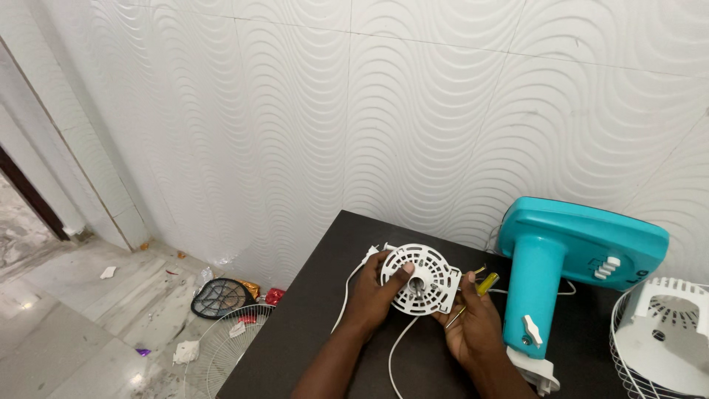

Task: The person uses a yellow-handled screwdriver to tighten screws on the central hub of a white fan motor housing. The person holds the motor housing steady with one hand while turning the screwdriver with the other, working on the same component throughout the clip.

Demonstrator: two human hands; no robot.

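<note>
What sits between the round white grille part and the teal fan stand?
The right hand, gripping a yellow-handled screwdriver, lies between the white part and the stand, in the head view.

wall [413, 96]: white tiles with raised wave relief, evenly lit. counter [295, 332]: dark, matte, set against the wall. floor [81, 310]: pale marble-like slabs, littered with scraps. a wire fan guard [229, 343] and a dark round grille [219, 297] lie on the floor beside the counter.

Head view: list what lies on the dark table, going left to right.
Left hand → round white slotted plastic motor cover → right hand with a yellow-handled screwdriver → turquoise plastic fan base → white wire fan guard.
</note>
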